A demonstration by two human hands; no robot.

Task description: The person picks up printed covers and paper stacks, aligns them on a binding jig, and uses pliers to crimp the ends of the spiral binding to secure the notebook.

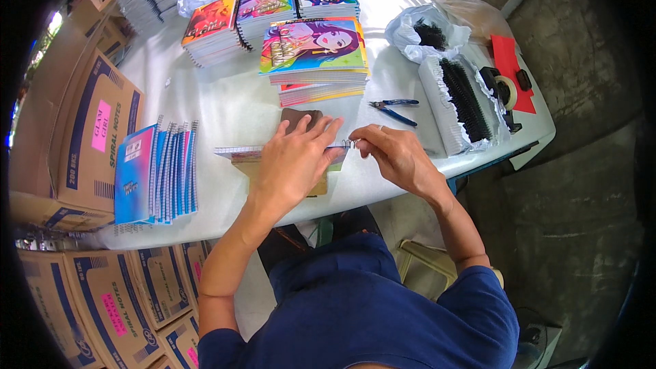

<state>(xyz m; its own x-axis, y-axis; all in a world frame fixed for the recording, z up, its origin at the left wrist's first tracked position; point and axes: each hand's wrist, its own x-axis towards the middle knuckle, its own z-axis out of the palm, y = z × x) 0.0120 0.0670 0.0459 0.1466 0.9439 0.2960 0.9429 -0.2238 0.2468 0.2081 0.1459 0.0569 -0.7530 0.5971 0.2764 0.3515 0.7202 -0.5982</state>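
A notebook (pixel 240 154) stands on edge across a brown block (pixel 299 119) near the table's front, spine up. My left hand (pixel 290 164) straddles the notebook, fingers over its far side and thumb near the right end, gripping it. At that right end my right hand (pixel 396 157) pinches the tip of a thin spiral binding wire (pixel 352 142); the fingertips partly hide it. Blue-handled cutting pliers (pixel 396 111) lie beyond my right hand. Past the block rises a stack of colourful notebooks (pixel 314 48) with illustrated covers. Bound blue and pink notebooks (pixel 154 174) stand in a row on the left.
Right of the pliers, a white box (pixel 441 106) holds black binding coils (pixel 465 99), with a plastic bag (pixel 403 34) of more behind it. Further notebook stacks (pixel 208 27) stand at the back. Cardboard cartons (pixel 96 133) crowd the left side, others (pixel 123 301) below the table edge.
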